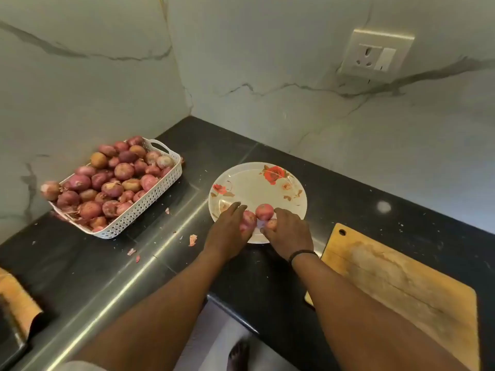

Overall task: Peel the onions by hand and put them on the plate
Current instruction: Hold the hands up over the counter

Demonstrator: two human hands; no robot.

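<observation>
Both forearms reach in, our left hand [227, 231] cupping one onion [247, 222], right hand [290, 231] pinching another [272, 224] over the plate [257, 183]; we judge release comes next, then the basket [150, 204].

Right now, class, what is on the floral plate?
On the plate lie at least three onions, near its front edge. The left hand and right hand cover part of them.

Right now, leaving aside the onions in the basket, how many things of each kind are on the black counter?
White perforated plastic basket: 1
Round floral plate: 1
Wooden cutting board: 1
Red onions on the plate: 3
Total: 6
</observation>
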